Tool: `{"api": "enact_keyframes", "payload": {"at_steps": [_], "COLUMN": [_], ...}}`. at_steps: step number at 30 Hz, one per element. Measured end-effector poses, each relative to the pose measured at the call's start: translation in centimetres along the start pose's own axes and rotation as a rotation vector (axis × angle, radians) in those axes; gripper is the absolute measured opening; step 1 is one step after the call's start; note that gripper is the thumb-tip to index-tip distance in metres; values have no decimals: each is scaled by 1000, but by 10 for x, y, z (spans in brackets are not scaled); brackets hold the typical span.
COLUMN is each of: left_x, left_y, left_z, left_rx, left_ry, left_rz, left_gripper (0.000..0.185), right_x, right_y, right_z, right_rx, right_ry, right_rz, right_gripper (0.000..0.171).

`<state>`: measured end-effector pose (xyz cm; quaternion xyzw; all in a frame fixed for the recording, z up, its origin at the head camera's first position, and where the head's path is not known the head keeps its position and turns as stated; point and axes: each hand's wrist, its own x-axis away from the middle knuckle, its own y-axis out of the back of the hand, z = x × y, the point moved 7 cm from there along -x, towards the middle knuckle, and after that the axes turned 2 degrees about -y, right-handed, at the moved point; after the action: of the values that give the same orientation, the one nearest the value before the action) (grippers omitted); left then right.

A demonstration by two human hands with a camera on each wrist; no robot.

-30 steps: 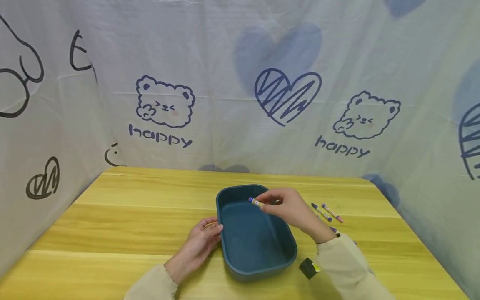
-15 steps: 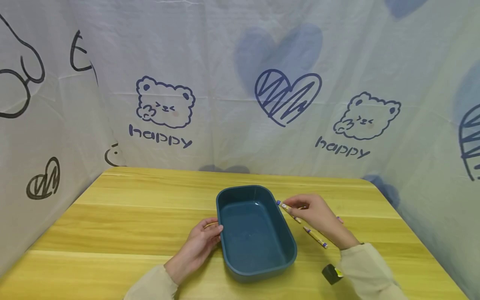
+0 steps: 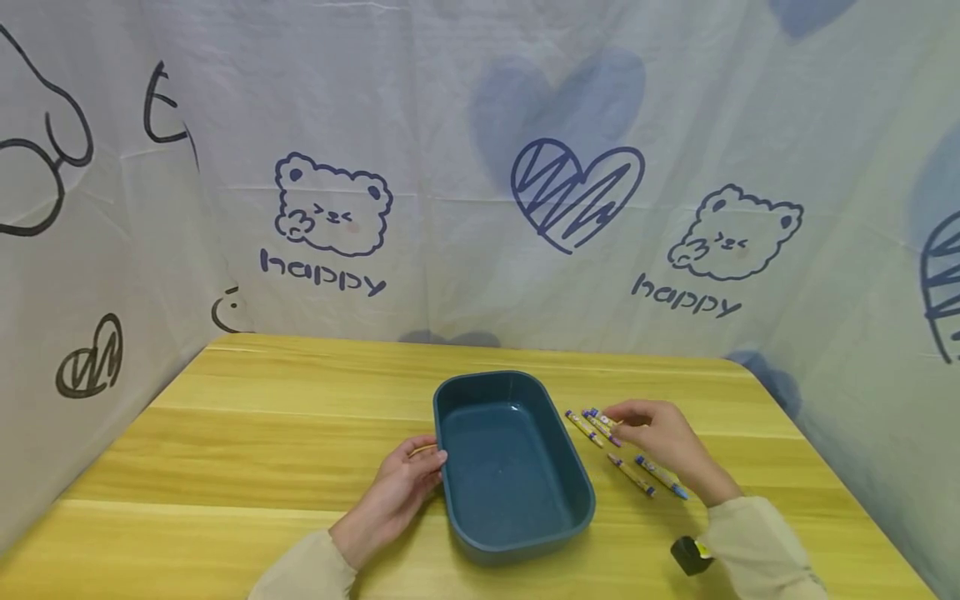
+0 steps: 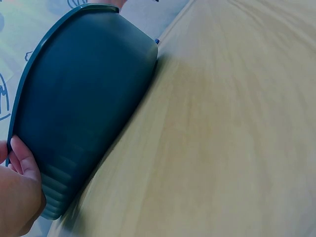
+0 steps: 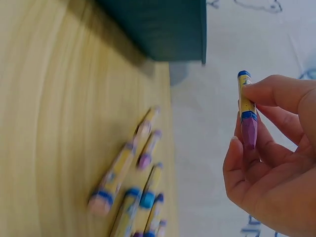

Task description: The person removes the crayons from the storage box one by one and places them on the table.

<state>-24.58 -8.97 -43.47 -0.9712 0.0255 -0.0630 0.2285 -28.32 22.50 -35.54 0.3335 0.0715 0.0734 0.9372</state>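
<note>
In the head view my left hand (image 3: 397,492) grips the left rim of a dark teal plastic bin (image 3: 513,533), its thumb on the rim. The left wrist view shows its fingertips at the rim and the bin's (image 4: 84,98) outer wall. My right hand (image 3: 667,437) is raised to the right of the bin. Between thumb and fingers it pinches a purple crayon (image 5: 248,108) with a yellow wrapper, seen best in the right wrist view. Below it several more wrapped crayons lie on the table, among them a blue one (image 3: 662,477) and a peach-tipped one (image 5: 111,180).
The yellow wood-grain table (image 3: 262,433) carries the bin and crayons. A black square piece (image 3: 691,556) with a yellow mark is at the right sleeve's cuff. A white curtain (image 3: 450,250) with bear and heart drawings hangs behind.
My right hand has moved from above the bin to the right, carrying a crayon over the others, which now show more fully. My left hand and the bin have stayed put.
</note>
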Motion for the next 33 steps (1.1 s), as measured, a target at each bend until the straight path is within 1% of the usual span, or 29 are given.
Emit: {"api": "enact_keyframes", "payload": {"at_steps": [9,15,17,26,33], "left_x": [0,0,0,0,0], "left_y": [1,0,0,0,1], "left_z": [1,0,0,0,0], "left_rx": [3,9,9,9,7], "left_ry": [0,2,3,4,7], "left_rz": [-5,0,3,15,23], "left_gripper": [30,31,31,31,32], "right_x": [-2,-2,-2,8,15], "right_y": [14,27,31,42,51], "right_z": [-35,-50,-54,-81,-100], "right_rx": [24,102,135,204,206], "right_ry": [-81,-122,-129,-136,-127], "right_rz": [-54,-65,-65,-63,-51], "right_gripper": [26,28,28,26,25]}}
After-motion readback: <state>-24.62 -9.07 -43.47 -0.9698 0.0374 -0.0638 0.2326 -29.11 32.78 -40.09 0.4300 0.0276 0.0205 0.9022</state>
